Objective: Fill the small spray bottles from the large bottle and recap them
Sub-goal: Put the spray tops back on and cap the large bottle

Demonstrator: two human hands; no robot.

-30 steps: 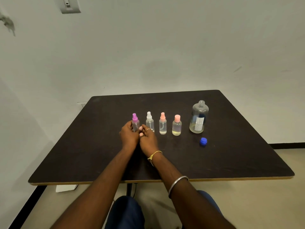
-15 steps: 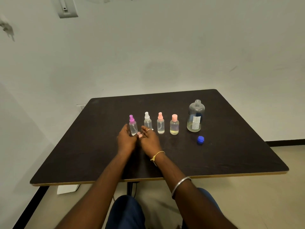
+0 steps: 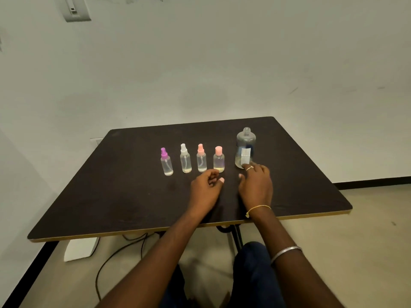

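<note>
Four small clear bottles stand in a row on the dark table [image 3: 111, 196]: a purple-topped spray bottle [image 3: 166, 165], a white-topped one [image 3: 185, 161], a pink-topped one [image 3: 201, 160] and a pink-capped bottle [image 3: 219, 161]. All are capped, with some liquid inside. To their right stands the large clear bottle [image 3: 244, 143], uncapped, with a little yellowish liquid. My right hand [image 3: 256, 185] lies palm down, fingers apart, its index finger touching the large bottle's base. The blue cap is hidden under it. My left hand [image 3: 205, 190] hovers in front of the pink-capped bottle, loosely curled and holding nothing.
The table stands against a white wall with a switch plate [image 3: 75, 10] high at the left. Below the table are a white box [image 3: 80, 250], a black cable [image 3: 115, 254] on the floor and the table's leg [image 3: 238, 236]. My knees are under the front edge.
Both hands left the purple-topped bottle and moved right. My right hand now covers the spot where the blue cap lay. The view has shifted slightly.
</note>
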